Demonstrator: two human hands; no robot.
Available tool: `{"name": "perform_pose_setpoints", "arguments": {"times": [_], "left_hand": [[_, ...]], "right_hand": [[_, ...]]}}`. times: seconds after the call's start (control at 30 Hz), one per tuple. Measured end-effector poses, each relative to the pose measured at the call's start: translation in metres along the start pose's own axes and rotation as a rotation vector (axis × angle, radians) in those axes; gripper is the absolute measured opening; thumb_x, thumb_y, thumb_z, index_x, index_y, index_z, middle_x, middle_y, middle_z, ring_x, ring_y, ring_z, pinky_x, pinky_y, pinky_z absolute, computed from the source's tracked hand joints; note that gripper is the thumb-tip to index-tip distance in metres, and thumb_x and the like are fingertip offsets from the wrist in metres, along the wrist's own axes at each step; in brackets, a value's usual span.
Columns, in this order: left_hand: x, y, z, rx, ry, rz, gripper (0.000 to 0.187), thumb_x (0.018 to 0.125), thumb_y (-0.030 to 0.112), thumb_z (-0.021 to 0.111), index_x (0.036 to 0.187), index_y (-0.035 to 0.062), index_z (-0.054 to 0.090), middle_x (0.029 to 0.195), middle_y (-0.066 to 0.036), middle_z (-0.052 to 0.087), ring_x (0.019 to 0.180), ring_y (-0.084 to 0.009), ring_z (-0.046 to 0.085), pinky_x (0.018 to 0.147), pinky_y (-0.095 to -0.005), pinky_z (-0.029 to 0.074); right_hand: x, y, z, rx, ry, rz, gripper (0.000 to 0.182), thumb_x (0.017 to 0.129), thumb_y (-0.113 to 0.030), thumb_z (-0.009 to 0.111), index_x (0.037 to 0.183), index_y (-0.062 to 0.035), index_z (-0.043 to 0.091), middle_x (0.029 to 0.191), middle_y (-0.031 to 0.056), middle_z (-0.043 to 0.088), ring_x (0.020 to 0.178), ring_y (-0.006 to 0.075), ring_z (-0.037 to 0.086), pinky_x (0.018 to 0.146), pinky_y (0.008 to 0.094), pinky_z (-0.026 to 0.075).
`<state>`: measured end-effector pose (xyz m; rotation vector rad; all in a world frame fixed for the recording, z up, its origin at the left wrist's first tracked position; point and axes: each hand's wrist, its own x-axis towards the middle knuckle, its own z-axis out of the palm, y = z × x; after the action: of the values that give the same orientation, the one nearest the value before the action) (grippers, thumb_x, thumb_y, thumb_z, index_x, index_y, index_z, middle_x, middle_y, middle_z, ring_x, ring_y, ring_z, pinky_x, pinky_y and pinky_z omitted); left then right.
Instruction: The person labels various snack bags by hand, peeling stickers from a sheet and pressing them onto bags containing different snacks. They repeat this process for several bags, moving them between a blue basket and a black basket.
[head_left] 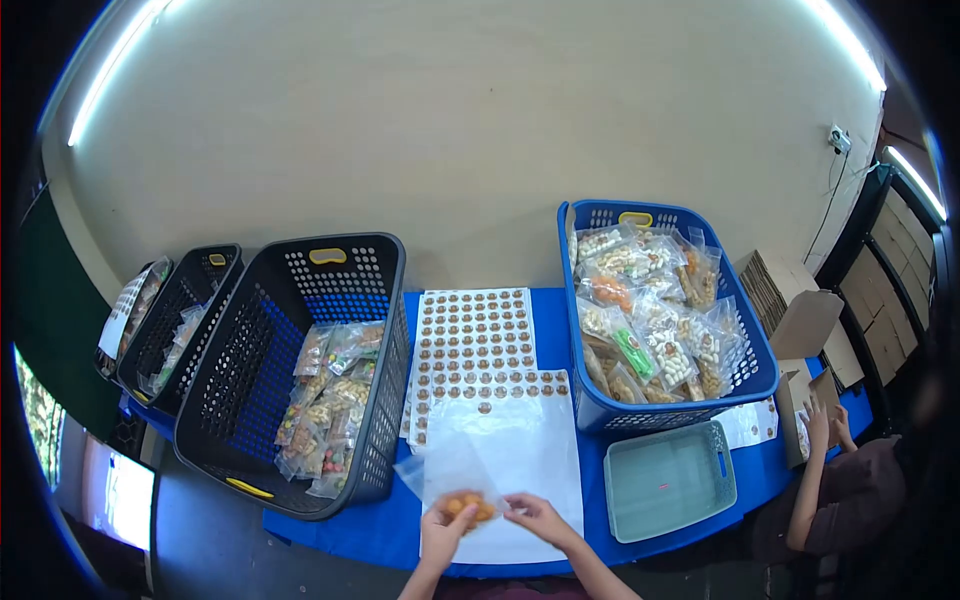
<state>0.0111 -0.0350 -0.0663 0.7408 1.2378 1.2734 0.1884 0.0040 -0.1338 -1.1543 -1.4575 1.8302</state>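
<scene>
My left hand (443,530) is closed around the lower end of a clear plastic snack bag (468,506) with orange-brown pieces inside. The bag's see-through upper part (450,462) slants up and to the left. At its right edge, the fingertips of my right hand (537,519) are pinched together; I cannot tell what is between them. Beneath both hands lies a white sheet (540,455) with round brown stickers along its top, the lower part bare backing. A fuller sticker sheet (478,330) lies behind it.
Bagged snacks partly fill a black basket (395,400) at left and heap up in a blue basket (660,412) at right. A pale green tray (668,490) sits on the blue-covered table (400,535). At far right, another person's hand (818,425) reaches by a cardboard box (790,405).
</scene>
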Motion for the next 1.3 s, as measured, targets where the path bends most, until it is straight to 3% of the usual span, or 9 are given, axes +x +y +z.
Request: {"name": "perform_pose_setpoints", "arguments": {"times": [0.1,0.2,0.23,0.53,0.63,0.8,0.93,1.13,1.3], "left_hand": [[-0.003,0.027,-0.016,-0.094,0.051,0.149,0.021,0.079,-0.001,0.055,0.099,-0.0031,0.053,0.094,-0.014,0.060,0.084,-0.0172,0.058,0.074,-0.0274,0.048],[-0.014,0.059,-0.027,-0.073,0.102,0.264,0.022,0.078,-0.002,0.055,0.099,-0.0029,0.053,0.093,-0.015,0.060,0.083,-0.0181,0.058,0.075,-0.0294,0.048],[-0.016,0.066,-0.032,-0.053,0.127,0.291,0.022,0.077,-0.001,0.056,0.099,-0.0028,0.052,0.093,-0.015,0.059,0.083,-0.0183,0.058,0.075,-0.0300,0.048],[-0.012,0.108,-0.075,0.230,0.515,0.686,0.023,0.078,0.010,0.058,0.097,-0.0002,0.051,0.086,-0.011,0.057,0.077,-0.0158,0.055,0.073,-0.0273,0.047],[-0.006,0.114,-0.072,0.112,0.502,0.625,0.024,0.079,0.012,0.057,0.098,-0.0012,0.050,0.086,-0.011,0.057,0.077,-0.0156,0.055,0.072,-0.0264,0.047],[-0.007,0.118,-0.081,-0.018,0.348,0.478,0.028,0.081,0.014,0.055,0.104,-0.0007,0.046,0.088,-0.009,0.054,0.078,-0.0155,0.055,0.070,-0.0265,0.048],[-0.008,0.120,-0.081,-0.019,0.326,0.451,0.029,0.080,0.015,0.056,0.103,-0.0003,0.046,0.088,-0.009,0.054,0.078,-0.0160,0.055,0.070,-0.0271,0.048],[-0.010,0.118,-0.081,-0.084,0.333,0.469,0.029,0.080,0.016,0.056,0.103,0.0000,0.045,0.088,-0.008,0.053,0.079,-0.0159,0.055,0.071,-0.0280,0.048],[-0.012,0.116,-0.085,-0.163,0.285,0.465,0.031,0.080,0.016,0.056,0.104,0.0000,0.045,0.088,-0.009,0.053,0.079,-0.0159,0.054,0.071,-0.0279,0.047]], "right_hand": [[0.026,0.057,-0.016,-0.821,0.481,-0.059,0.075,0.068,-0.038,0.068,0.126,-0.0034,0.034,0.127,0.0218,0.034,0.119,0.0309,0.033,0.095,0.0401,0.029],[0.031,0.107,-0.027,-1.151,0.304,0.211,0.092,0.061,-0.046,0.069,0.132,-0.0070,0.024,0.137,0.0249,0.008,0.128,0.0378,0.005,0.100,0.0505,0.011],[0.030,0.114,-0.024,-1.105,0.309,0.162,0.090,0.062,-0.044,0.068,0.133,-0.0107,0.023,0.138,0.0242,0.000,0.128,0.0389,0.000,0.098,0.0560,0.007],[0.004,0.124,0.008,-1.120,0.297,0.086,0.084,0.062,-0.042,0.068,0.130,-0.0125,0.029,0.136,0.0245,0.010,0.126,0.0405,0.009,0.096,0.0567,0.011],[0.010,0.107,-0.001,-0.976,0.385,0.043,0.071,0.066,-0.035,0.066,0.124,-0.0059,0.037,0.130,0.0241,0.022,0.120,0.0392,0.023,0.095,0.0521,0.021],[0.101,0.104,-0.068,-0.748,0.589,-0.302,0.046,0.072,-0.005,0.057,0.114,0.0026,0.042,0.109,0.0220,0.043,0.102,0.0357,0.042,0.089,0.0363,0.035],[0.177,0.106,-0.123,-0.667,0.694,-0.105,0.055,0.071,-0.004,0.059,0.120,0.0024,0.035,0.108,0.0232,0.044,0.099,0.0361,0.046,0.086,0.0366,0.039],[0.205,0.096,-0.144,-0.682,0.702,0.115,0.074,0.063,-0.010,0.071,0.124,-0.0014,0.029,0.108,0.0247,0.047,0.099,0.0370,0.048,0.083,0.0388,0.041],[0.208,0.101,-0.145,-0.683,0.723,0.089,0.063,0.061,-0.008,0.073,0.111,-0.0022,0.035,0.105,0.0230,0.049,0.097,0.0371,0.049,0.081,0.0394,0.041]]}}
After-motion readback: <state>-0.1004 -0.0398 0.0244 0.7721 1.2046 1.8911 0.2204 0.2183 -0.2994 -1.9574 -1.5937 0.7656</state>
